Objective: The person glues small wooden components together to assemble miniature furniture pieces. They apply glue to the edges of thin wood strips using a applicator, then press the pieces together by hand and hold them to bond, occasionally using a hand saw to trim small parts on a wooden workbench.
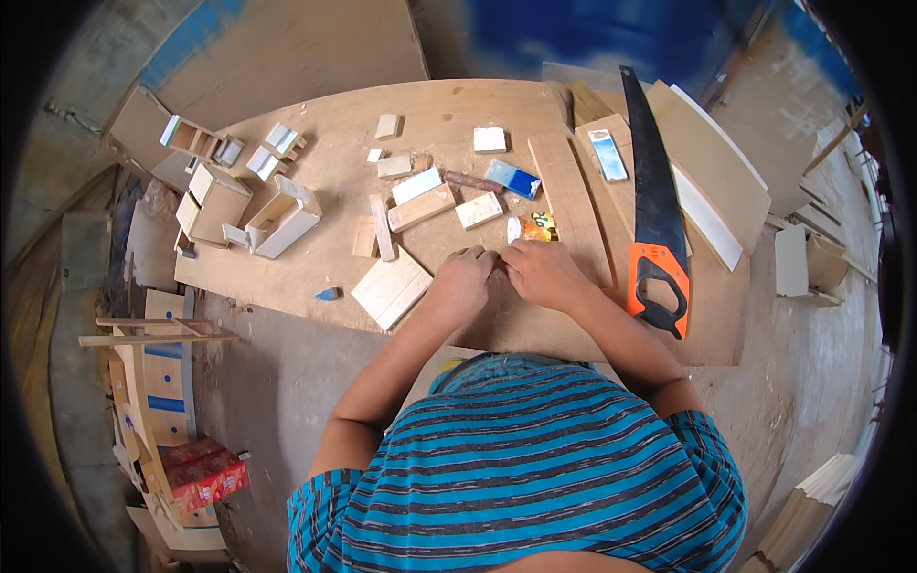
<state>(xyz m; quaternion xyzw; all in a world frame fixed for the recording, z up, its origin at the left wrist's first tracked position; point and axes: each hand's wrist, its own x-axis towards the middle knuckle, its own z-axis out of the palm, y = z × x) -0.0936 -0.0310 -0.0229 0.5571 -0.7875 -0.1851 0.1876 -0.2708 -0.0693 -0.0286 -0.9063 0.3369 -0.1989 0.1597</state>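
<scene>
My left hand [464, 285] and my right hand [543, 271] meet over the near edge of the wooden table [334, 119]. The fingers of both are curled and pinched close together; whatever they hold, if anything, is hidden or too small to name. Just beyond my right hand lies a small yellow and orange packet [543, 222] beside a white-and-orange container [516, 230]. Nearest my left hand is a flat pale wooden board [392, 289]. Beyond both hands lie a wooden block [479, 211], a longer block [422, 208] and a blue-and-white block [513, 179].
A handsaw [657, 220] with an orange handle lies on the right, beside a long plank [571, 205]. Small wooden box pieces [284, 218] stand at the left. A blue pointed object [329, 294] sits near the front edge. A red package [205, 475] is lower left.
</scene>
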